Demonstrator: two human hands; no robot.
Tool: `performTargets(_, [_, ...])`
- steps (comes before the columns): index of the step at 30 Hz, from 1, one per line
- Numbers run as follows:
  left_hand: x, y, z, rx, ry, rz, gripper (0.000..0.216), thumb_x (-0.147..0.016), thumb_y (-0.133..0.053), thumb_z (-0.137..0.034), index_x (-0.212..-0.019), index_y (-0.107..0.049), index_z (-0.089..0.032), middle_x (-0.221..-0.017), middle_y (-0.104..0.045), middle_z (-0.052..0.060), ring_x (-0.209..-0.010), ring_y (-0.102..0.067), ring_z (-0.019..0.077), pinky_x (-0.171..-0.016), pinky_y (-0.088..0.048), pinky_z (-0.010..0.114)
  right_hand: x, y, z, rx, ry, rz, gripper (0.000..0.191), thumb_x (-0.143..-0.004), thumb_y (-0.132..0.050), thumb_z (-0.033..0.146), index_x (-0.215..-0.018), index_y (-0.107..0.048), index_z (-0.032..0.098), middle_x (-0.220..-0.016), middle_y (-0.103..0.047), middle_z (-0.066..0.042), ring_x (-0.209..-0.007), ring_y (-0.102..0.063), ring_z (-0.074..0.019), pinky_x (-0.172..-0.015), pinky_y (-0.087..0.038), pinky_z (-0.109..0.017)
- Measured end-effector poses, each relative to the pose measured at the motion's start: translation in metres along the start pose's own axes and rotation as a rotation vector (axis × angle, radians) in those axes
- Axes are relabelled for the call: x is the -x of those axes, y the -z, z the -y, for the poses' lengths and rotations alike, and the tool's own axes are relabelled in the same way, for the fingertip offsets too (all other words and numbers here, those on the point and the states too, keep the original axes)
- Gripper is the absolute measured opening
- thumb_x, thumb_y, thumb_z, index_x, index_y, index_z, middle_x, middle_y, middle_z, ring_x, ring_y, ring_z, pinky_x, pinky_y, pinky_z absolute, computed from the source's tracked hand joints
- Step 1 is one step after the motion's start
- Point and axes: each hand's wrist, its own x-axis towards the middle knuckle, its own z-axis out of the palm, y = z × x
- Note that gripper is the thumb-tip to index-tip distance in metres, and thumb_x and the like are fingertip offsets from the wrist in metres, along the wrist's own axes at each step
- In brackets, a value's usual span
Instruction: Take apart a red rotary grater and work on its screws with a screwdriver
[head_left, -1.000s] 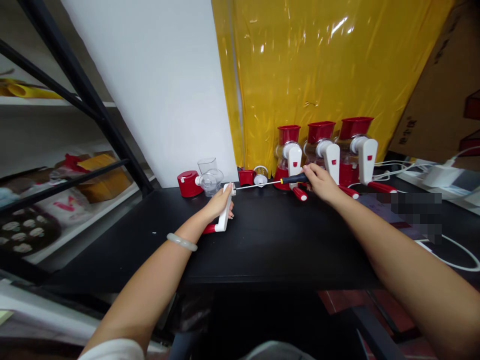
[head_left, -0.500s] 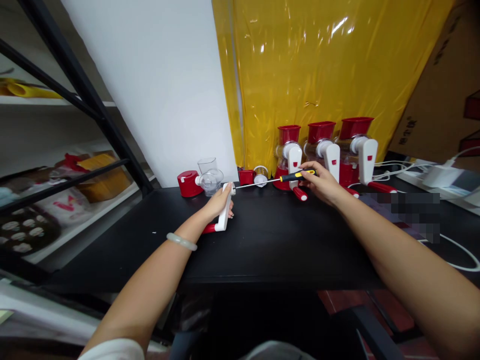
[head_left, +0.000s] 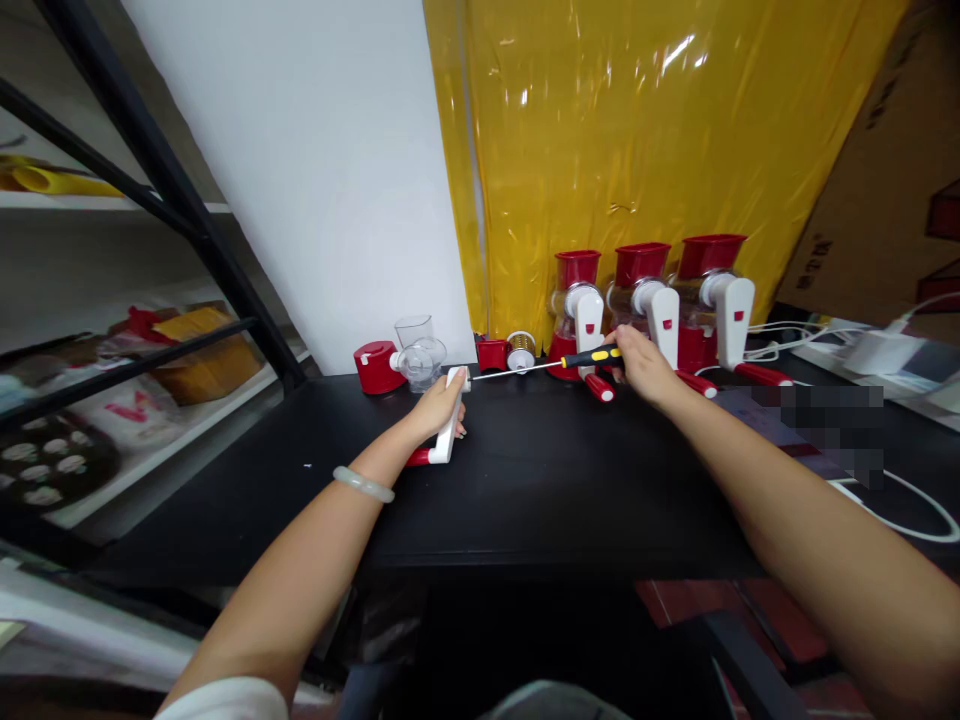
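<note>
My left hand (head_left: 439, 405) is closed around a white crank handle (head_left: 448, 430) with a red grip, held over the black table. In my right hand (head_left: 637, 362) is a screwdriver (head_left: 589, 357) with a black and yellow handle, its fingers wrapped about the handle's end. The long metal shaft points left, and its tip meets the round end of the crank handle. Just behind my left hand stand a clear plastic grater body (head_left: 420, 355) and a red base (head_left: 379, 367). A red part (head_left: 492, 354) and a metal grating drum (head_left: 520, 350) lie behind the shaft.
Several assembled red-and-white rotary graters (head_left: 587, 300) line the back right of the black table (head_left: 525, 500). White cables and a power strip (head_left: 870, 350) lie at the right. A black-framed shelf (head_left: 217, 290) borders the left, with a yellow sheet (head_left: 637, 150) behind.
My right hand has shifted its grip to the back end of the screwdriver handle, exposing more yellow. The left hand and crank handle stay nearly in place.
</note>
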Motion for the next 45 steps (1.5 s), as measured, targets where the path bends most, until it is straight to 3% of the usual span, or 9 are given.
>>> performTargets(3, [-0.001,0.0,0.0,0.012,0.006,0.003,0.039,-0.099,-0.034,-0.06,-0.106,-0.038,-0.022,-0.05,-0.051,-0.006,-0.037,-0.056,0.0152,-0.04,-0.051,0.024,0.0,-0.002,0.0,-0.053,-0.02,0.032,0.046,-0.083,-0.052,0.071,-0.085,-0.051,0.025,-0.048,-0.045,0.006,-0.04,-0.042,-0.0122,-0.043,-0.033,-0.027])
performTargets(16, [-0.002,-0.002,0.001,0.017,0.071,0.018,0.046,-0.098,-0.033,-0.063,-0.114,-0.04,-0.021,-0.052,-0.052,-0.006,-0.038,-0.057,0.0151,-0.043,-0.053,0.026,-0.001,-0.007,0.005,-0.482,-0.091,0.015,0.041,-0.062,-0.077,0.038,-0.093,-0.054,0.025,-0.087,-0.057,0.001,-0.07,-0.057,-0.0113,-0.061,-0.052,-0.027])
performTargets(20, [-0.002,-0.002,0.001,0.019,0.077,0.016,0.049,-0.097,-0.034,-0.066,-0.116,-0.041,-0.021,-0.053,-0.053,-0.006,-0.038,-0.057,0.0151,-0.044,-0.053,0.026,-0.001,-0.006,0.006,-0.387,-0.067,-0.005,0.034,-0.072,-0.07,0.049,-0.088,-0.053,0.025,-0.086,-0.057,-0.001,-0.071,-0.058,-0.0146,-0.061,-0.053,-0.031])
performTargets(24, [-0.002,-0.002,0.0,0.028,0.067,0.018,0.045,-0.098,-0.032,-0.062,-0.116,-0.04,-0.021,-0.051,-0.051,-0.006,-0.038,-0.056,0.0157,-0.042,-0.052,0.026,-0.001,-0.003,0.002,-0.135,-0.022,-0.03,0.047,-0.087,-0.043,0.071,-0.085,-0.053,0.025,-0.06,-0.054,0.001,-0.053,-0.053,-0.0155,-0.055,-0.047,-0.032])
performTargets(27, [-0.002,-0.002,0.0,0.026,0.064,0.021,0.043,-0.099,-0.033,-0.061,-0.113,-0.04,-0.022,-0.051,-0.052,-0.005,-0.038,-0.056,0.016,-0.041,-0.052,0.026,0.0,-0.001,0.0,-0.015,0.003,-0.017,0.049,-0.084,-0.046,0.074,-0.084,-0.053,0.025,-0.047,-0.047,0.005,-0.044,-0.046,-0.0134,-0.049,-0.039,-0.029])
performTargets(33, [-0.003,0.0,0.001,0.05,0.039,0.028,0.041,-0.099,-0.032,-0.061,-0.108,-0.039,-0.022,-0.05,-0.051,-0.005,-0.038,-0.056,0.0165,-0.04,-0.052,0.027,-0.002,-0.007,-0.003,-0.234,-0.045,-0.011,0.044,-0.074,-0.067,0.061,-0.092,-0.052,0.024,-0.066,-0.056,0.005,-0.052,-0.052,-0.0104,-0.053,-0.045,-0.027])
performTargets(39, [-0.001,-0.002,-0.002,0.047,0.057,0.035,0.042,-0.098,-0.032,-0.063,-0.11,-0.039,-0.023,-0.051,-0.052,-0.006,-0.038,-0.056,0.016,-0.041,-0.052,0.027,-0.002,-0.009,0.001,-0.41,-0.082,0.004,0.037,-0.067,-0.073,0.042,-0.093,-0.053,0.025,-0.089,-0.056,0.002,-0.071,-0.058,-0.0124,-0.062,-0.054,-0.029])
performTargets(42, [-0.002,-0.003,-0.001,0.037,0.076,0.031,0.045,-0.097,-0.033,-0.064,-0.112,-0.04,-0.022,-0.052,-0.052,-0.006,-0.038,-0.057,0.016,-0.042,-0.052,0.026,-0.003,-0.006,0.002,-0.365,-0.079,-0.017,0.033,-0.073,-0.068,0.051,-0.087,-0.053,0.025,-0.085,-0.057,0.001,-0.071,-0.059,-0.0144,-0.061,-0.053,-0.031])
performTargets(45, [-0.003,-0.002,0.0,0.041,0.07,0.037,0.044,-0.098,-0.032,-0.063,-0.113,-0.039,-0.022,-0.051,-0.052,-0.006,-0.038,-0.057,0.0161,-0.041,-0.052,0.026,-0.002,-0.003,0.0,-0.156,-0.036,-0.026,0.045,-0.087,-0.045,0.069,-0.083,-0.054,0.025,-0.065,-0.055,0.001,-0.056,-0.054,-0.0147,-0.055,-0.048,-0.032])
